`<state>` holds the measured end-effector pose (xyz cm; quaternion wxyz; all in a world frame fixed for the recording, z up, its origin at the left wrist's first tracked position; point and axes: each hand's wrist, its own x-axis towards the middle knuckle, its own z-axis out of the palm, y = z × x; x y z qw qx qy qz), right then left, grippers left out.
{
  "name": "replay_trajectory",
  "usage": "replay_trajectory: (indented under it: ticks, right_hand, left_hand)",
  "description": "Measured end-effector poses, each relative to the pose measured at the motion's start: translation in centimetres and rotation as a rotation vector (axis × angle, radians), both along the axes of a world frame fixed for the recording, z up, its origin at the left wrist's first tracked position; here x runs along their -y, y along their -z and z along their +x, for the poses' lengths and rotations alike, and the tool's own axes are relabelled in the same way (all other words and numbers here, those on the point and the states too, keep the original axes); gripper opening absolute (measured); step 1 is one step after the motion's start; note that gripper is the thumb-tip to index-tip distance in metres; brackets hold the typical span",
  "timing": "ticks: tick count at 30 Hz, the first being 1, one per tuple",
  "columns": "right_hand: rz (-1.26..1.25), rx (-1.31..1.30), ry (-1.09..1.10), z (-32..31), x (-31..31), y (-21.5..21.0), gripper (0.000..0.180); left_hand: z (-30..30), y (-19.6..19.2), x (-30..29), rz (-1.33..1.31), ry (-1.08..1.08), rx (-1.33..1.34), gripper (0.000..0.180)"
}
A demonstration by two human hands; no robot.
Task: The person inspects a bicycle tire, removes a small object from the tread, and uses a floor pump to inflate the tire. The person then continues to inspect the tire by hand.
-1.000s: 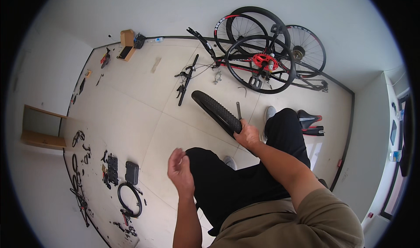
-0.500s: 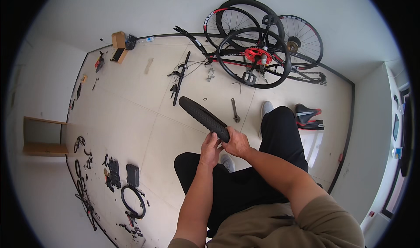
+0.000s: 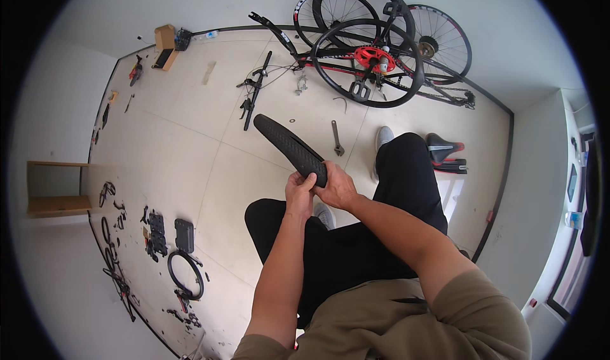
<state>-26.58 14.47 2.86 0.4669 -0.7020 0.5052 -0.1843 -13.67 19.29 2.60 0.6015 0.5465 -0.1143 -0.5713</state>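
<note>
Both hands close around the near end of the black tyre (image 3: pixel 291 148); left hand (image 3: pixel 298 193) and right hand (image 3: pixel 335 187) touch side by side; the tyre's long axis runs up-left, away over the floor (image 3: pixel 190 138).

Pale tiled floor (image 3: pixel 190 138). At the far wall: bicycle frame with red chainring (image 3: pixel 375 58) and loose wheels (image 3: pixel 438 39) leaning together. Handlebar with cables (image 3: pixel 253 90) lies nearby. A wrench (image 3: pixel 337 139) rests mid-floor, a black and red saddle (image 3: pixel 448 153) toward the right wall. Cardboard box (image 3: pixel 165 46) sits in the far left corner. Along the left wall: black cable loop (image 3: pixel 185 274), small black parts (image 3: pixel 168 233), scattered chain pieces (image 3: pixel 111 246).
</note>
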Motion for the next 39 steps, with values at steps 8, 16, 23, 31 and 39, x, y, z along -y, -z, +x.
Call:
replay_trajectory:
  ticks: [8,16,23,31,39]
  right_hand:
    - [0.258,0.139,-0.005,0.1,0.0,1.6,0.074]
    - [0.968,0.569,0.091,-2.3,4.0,1.6,0.051]
    - [0.706,0.317,0.193,-1.6,3.7,2.4,0.040]
    - [0.483,0.209,0.289,-1.1,3.3,3.6,0.037]
    - [0.630,0.273,0.287,-1.2,3.8,2.2,0.043]
  left_hand:
    - [-0.1,2.0,-0.3,0.223,-0.117,0.260,0.036]
    - [0.6,1.7,-0.7,0.058,0.055,-0.016,0.028]
    - [-0.1,2.6,-0.6,0.236,0.090,0.216,0.023]
    - [0.1,1.8,-0.8,0.138,0.095,-0.054,0.038]
    - [0.3,0.9,-0.6,0.197,0.018,-0.101,0.042]
